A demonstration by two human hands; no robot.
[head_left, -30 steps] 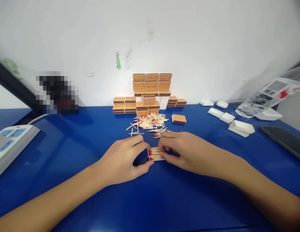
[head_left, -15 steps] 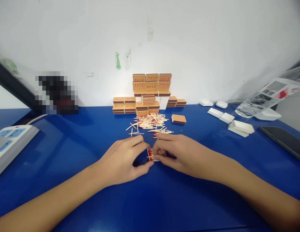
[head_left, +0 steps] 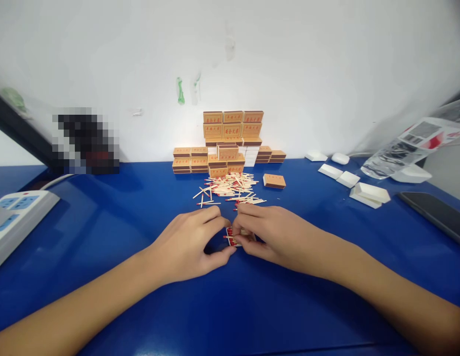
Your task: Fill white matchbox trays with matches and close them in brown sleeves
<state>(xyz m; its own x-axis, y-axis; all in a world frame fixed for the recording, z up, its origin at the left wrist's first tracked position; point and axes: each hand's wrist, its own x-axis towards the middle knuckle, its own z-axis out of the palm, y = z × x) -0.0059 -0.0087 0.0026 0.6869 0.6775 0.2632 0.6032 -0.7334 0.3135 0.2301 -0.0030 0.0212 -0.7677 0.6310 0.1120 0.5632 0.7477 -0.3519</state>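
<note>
A small white matchbox tray (head_left: 235, 243) with red-headed matches in it lies on the blue table between my hands. My left hand (head_left: 190, 242) grips the tray's left end, index finger at the far corner and thumb at the near one. Over the tray, my right hand (head_left: 269, 232) pinches a match (head_left: 227, 237) whose red head sticks out past the tray's left edge. Beyond my hands lies a loose pile of matches (head_left: 231, 185), with a smaller group (head_left: 248, 199) nearer to me. One closed matchbox (head_left: 274, 181) rests right of the pile.
Stacked matchboxes (head_left: 232, 131) stand against the wall. On the right are white empty trays (head_left: 368, 194), a white case (head_left: 340, 158), a plastic bottle (head_left: 389, 153) and a black phone (head_left: 433, 212). A power strip (head_left: 22, 217) sits at the left on the blue table (head_left: 230, 306).
My right hand has shifted slightly left over the tray, and the match it pinches sticks out a bit further left. My left hand keeps its hold on the tray.
</note>
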